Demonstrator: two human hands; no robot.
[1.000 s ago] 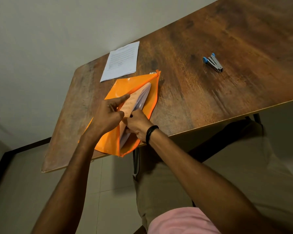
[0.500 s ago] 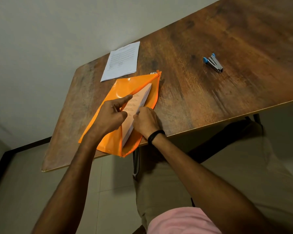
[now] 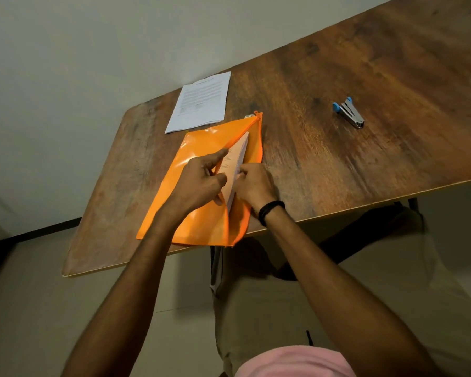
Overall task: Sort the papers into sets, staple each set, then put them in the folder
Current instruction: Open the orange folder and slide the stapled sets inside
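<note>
1. While your left hand lifts the top flap of the orange folder, its index finger lies straight along the open edge and the other fingers curl round that flap, clamped on it.
2. Your right hand sits just to the right of the left, fingers bent and pinching the near right edge of a set of papers – the grip is closed on the sheets.
3. That set lies partly inside the folder's mouth; its far end and right edge show between the raised flap and the lower one.
4. You have the folder flat on the near left part of the table, with its near corner hanging over the near edge.
5. Beyond the folder, toward the far left edge, a second set of papers lies printed side up – its near edge is just beside the folder's far corner.
6. Off to the right, well apart from both hands, the stapler rests on the wood.
7. You wear a black wristband on the right wrist.
</note>
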